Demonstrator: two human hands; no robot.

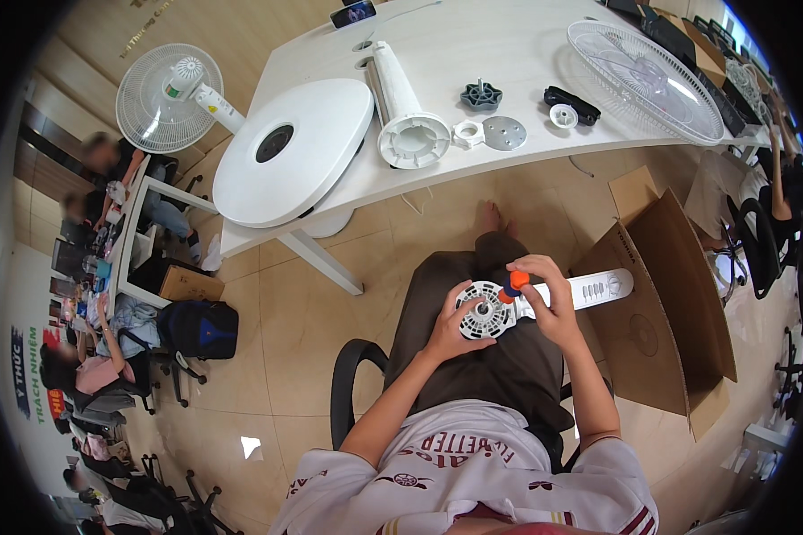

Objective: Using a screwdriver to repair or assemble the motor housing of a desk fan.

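I sit on a chair and hold a white fan pole part (pixel 589 290) with a round ribbed end (pixel 484 310) over my lap. My left hand (pixel 448 325) grips the round end from the left. My right hand (pixel 546 299) is closed around a screwdriver with an orange and blue handle (pixel 511 285), its tip set against the round end.
The white table (pixel 473 53) ahead carries a round fan base (pixel 290 152), a white stand column (pixel 401 98), a fan grille (pixel 642 80), a dark knob (pixel 481 95) and small discs. An open cardboard box (pixel 678 303) stands at my right. Other people sit at the left and right.
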